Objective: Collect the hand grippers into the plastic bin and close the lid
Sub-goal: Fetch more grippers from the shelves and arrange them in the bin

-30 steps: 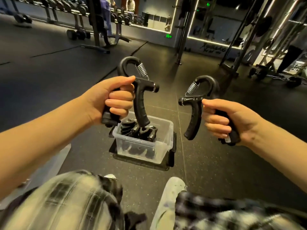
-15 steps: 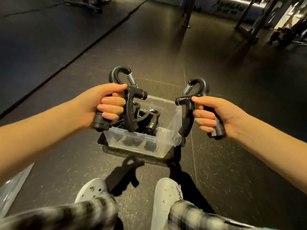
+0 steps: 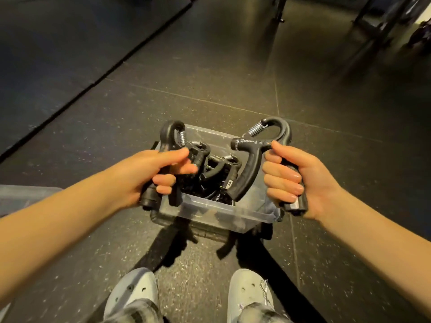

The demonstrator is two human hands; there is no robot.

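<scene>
In the middle of the frame, the left hand (image 3: 158,173) is clenched round one black plastic hand gripper with a steel spring (image 3: 170,136). The right hand (image 3: 291,180) is clenched round a second black hand gripper (image 3: 250,173), and both are held just above the clear plastic bin (image 3: 221,212), which already has a heap of black grippers (image 3: 214,173) inside. The job looks partly done, since these two must go in and no lid is on yet, and the bin sits on a dark speckled gym floor (image 3: 210,78) with metal frames (image 3: 367,10) at the upper right.

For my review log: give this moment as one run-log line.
left hand: grips first hand gripper | right hand: grips second hand gripper | plastic bin: open, more grippers inside | both held over bin
</scene>
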